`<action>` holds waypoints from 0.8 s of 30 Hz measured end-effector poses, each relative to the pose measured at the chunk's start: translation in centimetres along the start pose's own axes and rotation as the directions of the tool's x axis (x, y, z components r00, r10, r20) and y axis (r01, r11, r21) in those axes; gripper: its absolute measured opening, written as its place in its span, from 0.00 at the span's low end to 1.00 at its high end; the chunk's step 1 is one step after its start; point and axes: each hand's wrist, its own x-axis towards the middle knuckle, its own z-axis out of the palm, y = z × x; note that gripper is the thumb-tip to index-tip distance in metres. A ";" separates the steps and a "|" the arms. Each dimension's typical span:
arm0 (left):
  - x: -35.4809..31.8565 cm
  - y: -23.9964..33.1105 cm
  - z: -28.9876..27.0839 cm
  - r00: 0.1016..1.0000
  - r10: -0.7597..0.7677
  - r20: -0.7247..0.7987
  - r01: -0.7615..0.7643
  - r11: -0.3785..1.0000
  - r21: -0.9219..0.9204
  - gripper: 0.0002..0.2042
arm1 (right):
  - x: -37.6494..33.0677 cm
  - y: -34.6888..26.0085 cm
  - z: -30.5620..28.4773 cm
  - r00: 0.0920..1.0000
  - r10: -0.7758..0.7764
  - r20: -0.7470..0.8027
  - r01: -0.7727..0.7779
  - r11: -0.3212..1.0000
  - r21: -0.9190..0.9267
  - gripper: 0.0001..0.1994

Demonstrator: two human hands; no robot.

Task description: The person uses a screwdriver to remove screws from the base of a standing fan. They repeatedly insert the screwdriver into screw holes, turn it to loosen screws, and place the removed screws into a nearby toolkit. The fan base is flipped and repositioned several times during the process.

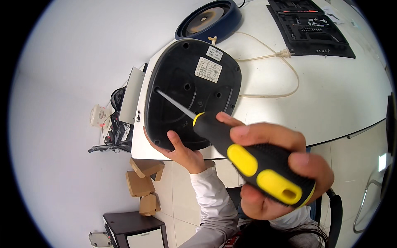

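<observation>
My right hand (281, 165) grips the black and yellow handle of a screwdriver (248, 159). Its metal shaft runs up and left, with the tip in a hole near the left edge of a black appliance base (192, 93). The base lies upside down on a white table (331, 95) and carries two white labels. My left hand (184, 151) holds the base at its near edge, thumb on the black surface. A beige power cord (285, 70) with a plug curls on the table beside the base.
A round dark blue lid-like part (209, 18) lies behind the base. A black tool case (312, 27) with bits sits open at the table's far right. On the floor are several cardboard boxes (142, 182), a dark cabinet (132, 227), cables and a power strip (99, 115).
</observation>
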 end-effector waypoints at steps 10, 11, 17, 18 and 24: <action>0.3 -0.6 -1.0 0.999 0.051 -0.009 -0.051 0.999 0.005 0.35 | 0.6 -1.5 1.3 0.990 0.141 -0.024 -0.139 0.986 0.097 0.30; 0.3 -0.7 -0.5 1.000 0.027 0.000 -0.027 0.999 -0.029 0.35 | 1.0 -3.2 1.7 0.964 0.264 -0.015 -0.263 0.964 0.044 0.31; 0.0 0.8 0.8 0.999 -0.041 0.010 0.041 0.994 -0.102 0.36 | 2.7 -3.9 -1.2 0.972 0.211 0.100 -0.195 0.970 -0.144 0.35; 0.1 0.4 -0.2 0.999 -0.039 -0.017 0.038 0.996 -0.076 0.36 | 2.6 -3.0 -1.7 0.976 0.164 0.140 -0.136 0.972 -0.191 0.36; 0.2 -0.5 -0.9 0.998 -0.050 -0.045 0.048 0.998 -0.029 0.37 | 2.2 -3.7 -0.8 0.972 0.167 0.163 -0.081 0.896 -0.437 0.33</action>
